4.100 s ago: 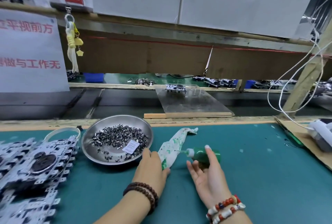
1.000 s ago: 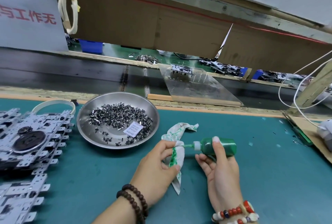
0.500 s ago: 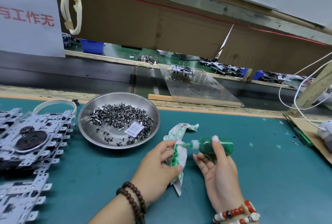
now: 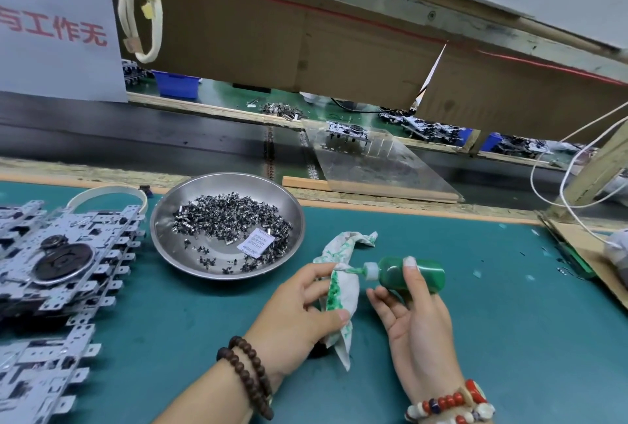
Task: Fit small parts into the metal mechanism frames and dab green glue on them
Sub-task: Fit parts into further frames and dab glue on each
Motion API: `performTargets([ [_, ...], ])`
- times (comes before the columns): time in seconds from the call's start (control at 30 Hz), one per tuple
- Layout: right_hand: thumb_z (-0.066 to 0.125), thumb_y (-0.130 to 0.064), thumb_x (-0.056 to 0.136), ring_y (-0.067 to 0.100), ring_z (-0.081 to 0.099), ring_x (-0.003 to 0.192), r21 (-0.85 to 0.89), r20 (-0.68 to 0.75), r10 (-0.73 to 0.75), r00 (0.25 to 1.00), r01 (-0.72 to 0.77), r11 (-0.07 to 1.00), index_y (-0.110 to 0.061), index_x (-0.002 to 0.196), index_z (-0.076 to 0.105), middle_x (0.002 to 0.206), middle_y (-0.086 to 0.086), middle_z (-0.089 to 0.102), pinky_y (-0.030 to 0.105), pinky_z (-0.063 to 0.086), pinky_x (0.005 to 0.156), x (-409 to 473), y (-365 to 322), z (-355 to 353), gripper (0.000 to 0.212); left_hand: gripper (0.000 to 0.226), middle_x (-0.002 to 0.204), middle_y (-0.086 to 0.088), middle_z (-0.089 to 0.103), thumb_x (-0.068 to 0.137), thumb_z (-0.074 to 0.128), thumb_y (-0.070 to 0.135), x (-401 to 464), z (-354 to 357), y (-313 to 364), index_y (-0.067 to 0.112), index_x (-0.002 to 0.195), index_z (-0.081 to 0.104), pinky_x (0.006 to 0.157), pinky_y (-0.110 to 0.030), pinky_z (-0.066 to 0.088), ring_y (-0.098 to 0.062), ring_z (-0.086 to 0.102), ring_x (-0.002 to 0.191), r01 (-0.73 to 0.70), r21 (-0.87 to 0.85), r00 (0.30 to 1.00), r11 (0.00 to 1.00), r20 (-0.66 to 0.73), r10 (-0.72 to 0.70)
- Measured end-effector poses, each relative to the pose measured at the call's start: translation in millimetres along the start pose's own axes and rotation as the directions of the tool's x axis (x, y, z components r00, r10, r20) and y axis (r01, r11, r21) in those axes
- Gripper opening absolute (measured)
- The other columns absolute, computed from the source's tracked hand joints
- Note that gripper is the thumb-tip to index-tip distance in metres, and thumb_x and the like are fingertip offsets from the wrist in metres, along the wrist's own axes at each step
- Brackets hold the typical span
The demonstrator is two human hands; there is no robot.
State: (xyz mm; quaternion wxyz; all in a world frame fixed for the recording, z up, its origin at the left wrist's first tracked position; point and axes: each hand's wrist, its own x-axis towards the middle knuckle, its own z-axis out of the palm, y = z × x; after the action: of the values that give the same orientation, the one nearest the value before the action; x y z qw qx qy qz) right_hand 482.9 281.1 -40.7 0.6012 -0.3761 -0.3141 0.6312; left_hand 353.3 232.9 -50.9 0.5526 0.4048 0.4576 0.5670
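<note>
You wipe the glue bottle's (image 4: 409, 272) nozzle clean.
Right hand (image 4: 413, 316) grips the bottle — left hand (image 4: 299, 308) pinches the stained rag (image 4: 343, 291) around its tip.

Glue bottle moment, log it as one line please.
step: wiping nozzle | right hand: holds green glue bottle | left hand: holds stained rag at nozzle | small parts in steel dish | frames: untouched

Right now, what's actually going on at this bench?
A person is wiping the nozzle of a green glue bottle, held in the right hand, on a green-stained rag gripped by the left hand. The metal frames and the bowl of small parts sit untouched to the left.
</note>
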Motion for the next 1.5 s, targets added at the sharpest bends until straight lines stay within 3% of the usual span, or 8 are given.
performTargets([
  [0.3,0.055,-0.021,0.090,0.009,0.058,0.049,-0.058,0.011,-0.052,0.999,0.053,0.997,-0.012,0.088,0.054,0.063,-0.003,0.067,0.023,0.055,0.053,-1,-1,0,0.009,0.043,0.099,-0.001,0.071,0.080,0.059,-0.013,-2,1,1,0.017,0.110,0.053,0.049,-0.017,0.042,-0.006,0.036,0.042,0.000,0.036,1.000,0.999,0.003,0.000],
  [0.73,0.055,-0.021,0.091,0.008,0.055,0.047,-0.113,-0.029,-0.051,0.998,0.047,0.992,-0.011,0.090,0.053,0.065,0.000,0.063,0.022,0.055,0.053,1,0,-3,0.010,0.041,0.094,0.009,0.066,0.079,0.062,-0.009,1,2,-7,0.024,0.102,0.052,0.048,-0.012,0.036,-0.002,0.035,0.040,-0.043,0.220,0.999,0.975,-0.013,0.047],
  [1.0,0.055,-0.020,0.091,0.010,0.054,0.048,-0.117,-0.065,-0.034,0.997,0.026,0.993,-0.010,0.092,0.054,0.071,0.005,0.060,0.021,0.054,0.051,2,0,-2,0.011,0.035,0.100,0.027,0.059,0.079,0.066,0.007,-1,6,-12,0.034,0.096,0.050,0.059,-0.012,0.038,0.002,0.042,0.042,-0.073,0.422,0.992,0.904,-0.061,0.109],
  [1.1,0.055,-0.020,0.092,0.009,0.053,0.047,-0.110,-0.102,-0.049,0.994,0.038,0.993,-0.010,0.092,0.054,0.072,0.005,0.060,0.021,0.054,0.051,3,-1,-3,0.010,0.034,0.101,0.026,0.060,0.080,0.066,0.005,2,5,-12,0.031,0.096,0.050,0.057,-0.012,0.038,0.002,0.042,0.042,-0.069,0.394,0.992,0.916,-0.073,0.106],
  [1.23,0.055,-0.021,0.093,0.007,0.053,0.043,-0.021,-0.173,-0.054,0.983,0.051,0.998,-0.013,0.086,0.054,0.068,0.001,0.057,0.021,0.054,0.049,4,-7,-5,0.010,0.037,0.087,0.033,0.065,0.080,0.065,0.000,2,2,-11,0.028,0.098,0.050,0.057,-0.016,0.039,-0.001,0.043,0.043,-0.060,0.325,0.992,0.944,-0.086,0.093],
  [1.5,0.055,-0.023,0.091,0.008,0.056,0.044,0.021,-0.055,0.023,0.998,-0.022,1.000,-0.010,0.085,0.055,0.055,-0.003,0.063,0.023,0.054,0.050,1,-2,-1,0.015,0.046,0.105,0.017,0.065,0.080,0.061,-0.009,1,5,-7,0.024,0.110,0.049,0.053,-0.011,0.039,-0.002,0.038,0.043,-0.064,0.187,0.996,0.980,-0.044,0.073],
])
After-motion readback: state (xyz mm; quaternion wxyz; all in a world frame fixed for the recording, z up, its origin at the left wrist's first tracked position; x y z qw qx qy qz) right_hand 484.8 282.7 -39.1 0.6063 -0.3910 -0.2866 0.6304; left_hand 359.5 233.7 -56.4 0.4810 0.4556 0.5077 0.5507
